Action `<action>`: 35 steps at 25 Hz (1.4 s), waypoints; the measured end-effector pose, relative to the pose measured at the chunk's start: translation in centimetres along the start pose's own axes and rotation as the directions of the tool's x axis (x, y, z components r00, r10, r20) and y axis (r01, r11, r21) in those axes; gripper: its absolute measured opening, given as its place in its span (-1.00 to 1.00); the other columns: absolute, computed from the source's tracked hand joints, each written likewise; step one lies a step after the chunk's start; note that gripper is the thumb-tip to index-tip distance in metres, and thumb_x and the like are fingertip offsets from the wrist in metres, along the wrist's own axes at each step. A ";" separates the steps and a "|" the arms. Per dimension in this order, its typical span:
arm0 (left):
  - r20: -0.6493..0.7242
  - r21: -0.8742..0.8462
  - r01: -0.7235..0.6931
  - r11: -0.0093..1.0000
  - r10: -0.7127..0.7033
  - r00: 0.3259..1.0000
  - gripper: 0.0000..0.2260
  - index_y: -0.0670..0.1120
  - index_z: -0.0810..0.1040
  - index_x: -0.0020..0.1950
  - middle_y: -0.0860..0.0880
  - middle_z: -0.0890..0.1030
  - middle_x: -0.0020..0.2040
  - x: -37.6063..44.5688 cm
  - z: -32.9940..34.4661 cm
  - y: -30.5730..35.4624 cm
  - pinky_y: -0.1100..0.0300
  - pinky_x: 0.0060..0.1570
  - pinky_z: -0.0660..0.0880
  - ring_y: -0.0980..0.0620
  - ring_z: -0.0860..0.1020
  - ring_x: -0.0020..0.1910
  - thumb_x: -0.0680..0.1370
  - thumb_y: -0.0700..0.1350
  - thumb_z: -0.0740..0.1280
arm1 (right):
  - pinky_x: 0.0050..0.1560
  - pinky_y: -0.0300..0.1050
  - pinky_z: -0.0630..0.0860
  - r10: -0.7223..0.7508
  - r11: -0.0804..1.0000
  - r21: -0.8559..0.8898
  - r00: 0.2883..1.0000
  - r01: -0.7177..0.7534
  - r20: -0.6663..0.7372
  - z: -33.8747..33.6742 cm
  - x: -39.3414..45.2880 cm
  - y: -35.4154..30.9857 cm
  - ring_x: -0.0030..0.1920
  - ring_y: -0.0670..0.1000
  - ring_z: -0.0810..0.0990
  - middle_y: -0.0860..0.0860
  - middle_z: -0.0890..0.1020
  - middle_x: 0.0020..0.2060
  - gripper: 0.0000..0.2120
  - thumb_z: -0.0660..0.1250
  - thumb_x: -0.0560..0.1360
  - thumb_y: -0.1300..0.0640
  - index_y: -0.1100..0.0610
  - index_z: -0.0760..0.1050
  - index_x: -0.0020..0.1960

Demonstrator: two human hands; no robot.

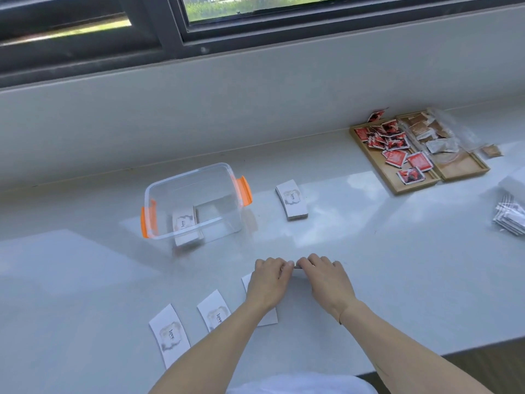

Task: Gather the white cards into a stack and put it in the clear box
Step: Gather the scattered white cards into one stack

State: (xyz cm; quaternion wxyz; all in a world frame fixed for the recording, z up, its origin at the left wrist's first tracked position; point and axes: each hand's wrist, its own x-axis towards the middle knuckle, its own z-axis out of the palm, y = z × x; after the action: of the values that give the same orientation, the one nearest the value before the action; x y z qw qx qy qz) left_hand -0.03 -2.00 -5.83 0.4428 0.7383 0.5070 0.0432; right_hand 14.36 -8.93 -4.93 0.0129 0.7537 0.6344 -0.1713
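Left hand: fingers curled, pinching one end of a thin card stack
Right hand: curled, pinching the other end
Hidden: stack mostly covered; card under left wrist partly hidden

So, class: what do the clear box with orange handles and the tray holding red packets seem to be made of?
Clear box with orange handles: probably glossy plastic, since the cards inside show through its walls. Tray holding red packets: apparently pale matte wood, tan with raised edges.
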 end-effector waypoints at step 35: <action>-0.118 0.233 -0.102 0.967 0.133 0.984 -0.79 -0.06 0.51 0.14 -0.04 0.57 0.05 0.4 -7.4 -5.3 -0.03 0.05 0.43 -0.10 0.45 0.07 0.59 -0.28 0.18 | 0.30 0.14 0.32 0.029 0.999 0.025 0.991 -0.026 -0.131 2.1 -0.6 -0.4 0.49 0.10 0.22 -0.04 0.25 0.52 -0.29 0.23 0.45 -0.29 -0.11 0.08 0.51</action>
State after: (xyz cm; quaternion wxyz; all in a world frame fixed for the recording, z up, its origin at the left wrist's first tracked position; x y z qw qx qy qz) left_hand -7.37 3.29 -5.20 0.3181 0.8081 0.4922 0.0604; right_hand 13.36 -9.93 -6.69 -0.0352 0.7722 0.6212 -0.1287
